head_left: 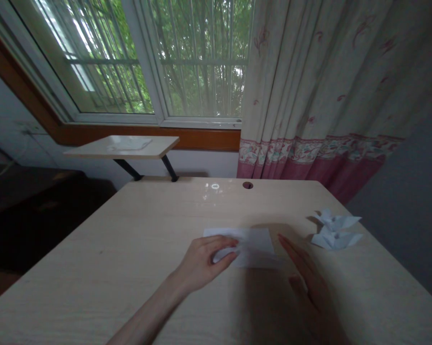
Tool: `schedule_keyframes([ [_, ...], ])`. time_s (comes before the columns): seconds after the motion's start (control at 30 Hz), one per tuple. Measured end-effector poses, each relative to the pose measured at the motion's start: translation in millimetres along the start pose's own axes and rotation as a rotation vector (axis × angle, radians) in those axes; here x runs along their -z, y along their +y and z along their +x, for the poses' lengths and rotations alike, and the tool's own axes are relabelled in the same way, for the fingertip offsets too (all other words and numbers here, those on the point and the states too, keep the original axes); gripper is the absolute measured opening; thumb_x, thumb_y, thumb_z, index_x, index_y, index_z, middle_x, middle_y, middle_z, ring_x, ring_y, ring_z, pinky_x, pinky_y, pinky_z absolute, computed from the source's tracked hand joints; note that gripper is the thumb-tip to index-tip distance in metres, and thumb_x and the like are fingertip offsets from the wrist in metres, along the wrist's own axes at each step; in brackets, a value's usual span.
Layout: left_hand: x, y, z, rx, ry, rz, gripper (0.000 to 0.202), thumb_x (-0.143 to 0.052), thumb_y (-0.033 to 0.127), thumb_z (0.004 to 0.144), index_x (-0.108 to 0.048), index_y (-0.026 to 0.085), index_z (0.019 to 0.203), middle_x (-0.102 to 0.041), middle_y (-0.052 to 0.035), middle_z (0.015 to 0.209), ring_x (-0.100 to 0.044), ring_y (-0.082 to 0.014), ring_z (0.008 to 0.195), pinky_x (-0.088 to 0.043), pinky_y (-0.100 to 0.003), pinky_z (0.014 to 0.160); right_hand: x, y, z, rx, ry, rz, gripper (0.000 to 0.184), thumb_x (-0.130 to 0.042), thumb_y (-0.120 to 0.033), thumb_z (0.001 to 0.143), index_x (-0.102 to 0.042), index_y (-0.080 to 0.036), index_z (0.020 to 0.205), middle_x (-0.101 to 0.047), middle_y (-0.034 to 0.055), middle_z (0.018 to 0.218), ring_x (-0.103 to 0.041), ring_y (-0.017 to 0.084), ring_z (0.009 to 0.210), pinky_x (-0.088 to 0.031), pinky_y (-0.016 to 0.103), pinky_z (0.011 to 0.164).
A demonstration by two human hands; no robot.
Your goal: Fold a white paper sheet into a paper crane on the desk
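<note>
A white sheet of paper (257, 244) lies flat on the desk in front of me. My left hand (210, 258) is over its left part, fingers curved and thumb apart, with nothing visibly gripped; whether the fingertips press on the sheet I cannot tell. Just off the sheet's right edge is my right hand (305, 273), in shadow, its fingers stretched out and holding nothing. Beyond that hand, two folded white paper shapes (336, 239) with pointed ends stand close together at the right.
The pale wooden desk (129, 239) has a round cable hole (248, 185) near its back edge. At the back left, a small raised shelf (158, 147) on black legs carries white sheets (127, 143). Behind are a barred window and a floral curtain (302, 96).
</note>
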State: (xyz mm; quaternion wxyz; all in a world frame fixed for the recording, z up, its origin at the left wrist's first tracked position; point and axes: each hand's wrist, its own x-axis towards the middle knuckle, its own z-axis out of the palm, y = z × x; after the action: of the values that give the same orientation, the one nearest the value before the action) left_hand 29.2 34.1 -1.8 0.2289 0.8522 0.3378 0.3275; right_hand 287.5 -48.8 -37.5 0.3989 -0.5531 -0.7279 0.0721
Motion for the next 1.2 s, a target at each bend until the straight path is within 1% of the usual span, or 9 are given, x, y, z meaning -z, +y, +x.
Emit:
schedule_keyframes([
  [0.17, 5.5, -1.7, 4.6, 0.088, -0.056, 0.067, 0.022, -0.052, 0.034, 0.094, -0.068, 0.025, 0.108, -0.074, 0.0004, 0.099, -0.07, -0.0132, 0.072, -0.056, -0.023, 0.064, -8.1, -9.4, 9.5, 0.123, 0.115, -0.142, 0.044, -0.042, -0.028, 0.097, -0.037, -0.025, 0.141, -0.048, 0.005, 0.14, -0.041, 0.019, 0.13, -0.039, 0.036, 0.102],
  [0.27, 6.0, -9.7, 4.3, -0.071, 0.049, 0.217, 0.022, -0.051, 0.031, 0.096, -0.069, 0.023, 0.105, -0.074, -0.0005, 0.1, -0.071, -0.0155, 0.083, -0.057, -0.027, 0.073, -18.9, -10.5, 12.5, 0.189, 0.18, -0.228, 0.046, -0.043, -0.022, 0.095, -0.038, -0.021, 0.141, -0.05, 0.0073, 0.138, -0.038, 0.02, 0.131, -0.034, 0.039, 0.106],
  [0.4, 5.6, -20.2, -0.6, -0.319, 0.319, 0.551, 0.02, -0.056, 0.026, 0.093, -0.067, 0.018, 0.108, -0.074, -0.0032, 0.098, -0.069, -0.0199, 0.087, -0.056, -0.034, 0.079, -31.0, -11.3, 13.0, 0.231, 0.206, -0.347, 0.049, -0.041, -0.017, 0.094, -0.036, -0.016, 0.142, -0.052, 0.0099, 0.137, -0.038, 0.022, 0.132, -0.026, 0.047, 0.11],
  [0.5, 5.3, -22.9, -4.2, -0.426, 0.385, 0.693, 0.025, -0.051, 0.015, 0.093, -0.063, 0.014, 0.115, -0.072, -0.0051, 0.107, -0.065, -0.0226, 0.1, -0.052, -0.036, 0.086, -38.0, -11.5, 13.9, 0.236, 0.22, -0.426, 0.052, -0.041, -0.017, 0.094, -0.031, -0.016, 0.145, -0.051, 0.0104, 0.138, -0.036, 0.023, 0.134, -0.023, 0.049, 0.111],
  [0.63, 0.3, -22.0, -5.2, -0.454, 0.377, 0.779, 0.031, -0.043, 0.01, 0.095, -0.061, 0.013, 0.119, -0.069, -0.0059, 0.115, -0.061, -0.0249, 0.103, -0.049, -0.039, 0.087, -49.4, -9.0, 15.5, 0.181, 0.283, -0.543, 0.057, -0.04, -0.022, 0.095, -0.023, -0.016, 0.149, -0.049, 0.0126, 0.14, -0.031, 0.025, 0.137, -0.023, 0.053, 0.11],
  [0.8, -15.8, -28.4, -6.5, -0.427, 0.282, 0.755, 0.036, -0.04, 0.005, 0.091, -0.06, 0.014, 0.119, -0.066, -0.0074, 0.119, -0.058, -0.0239, 0.107, -0.047, -0.041, 0.092, -64.6, -11.3, 13.0, 0.066, 0.263, -0.681, 0.062, -0.041, -0.021, 0.094, -0.015, -0.019, 0.151, -0.027, 0.0147, 0.153, -0.02, 0.034, 0.141, -0.019, 0.063, 0.108],
  [0.97, -33.1, -37.5, -12.2, -0.253, 0.09, 0.574, 0.036, -0.043, 0.008, 0.088, -0.057, 0.016, 0.121, -0.061, -0.0112, 0.125, -0.057, -0.0247, 0.114, -0.051, -0.043, 0.093, -78.4, -14.8, 6.0, 0.072, 0.096, -0.673, 0.055, -0.039, -0.016, 0.09, -0.034, -0.012, 0.144, -0.025, 0.0166, 0.153, -0.017, 0.037, 0.141, -0.02, 0.064, 0.107],
  [1.07, -42.1, -36.7, -15.7, -0.108, 0.02, 0.468, 0.033, -0.046, 0.018, 0.092, -0.054, 0.017, 0.124, -0.057, -0.0108, 0.132, -0.054, -0.025, 0.12, -0.05, -0.043, 0.098, -87.6, -9.1, 0.0, 0.072, -0.017, -0.629, 0.048, -0.038, -0.014, 0.089, -0.047, -0.01, 0.135, -0.031, 0.0157, 0.151, -0.023, 0.032, 0.14, -0.026, 0.057, 0.108],
  [1.2, -50.5, -33.7, -18.9, -0.022, -0.064, 0.402, 0.038, -0.051, 0.022, 0.091, -0.05, 0.017, 0.129, -0.051, -0.0115, 0.138, -0.05, -0.0266, 0.125, -0.046, -0.044, 0.103, -97.2, 3.8, -8.9, 0.104, -0.125, -0.509, 0.048, -0.033, -0.01, 0.089, -0.051, -0.011, 0.133, -0.037, 0.0135, 0.148, -0.031, 0.024, 0.138, -0.035, 0.046, 0.108],
])
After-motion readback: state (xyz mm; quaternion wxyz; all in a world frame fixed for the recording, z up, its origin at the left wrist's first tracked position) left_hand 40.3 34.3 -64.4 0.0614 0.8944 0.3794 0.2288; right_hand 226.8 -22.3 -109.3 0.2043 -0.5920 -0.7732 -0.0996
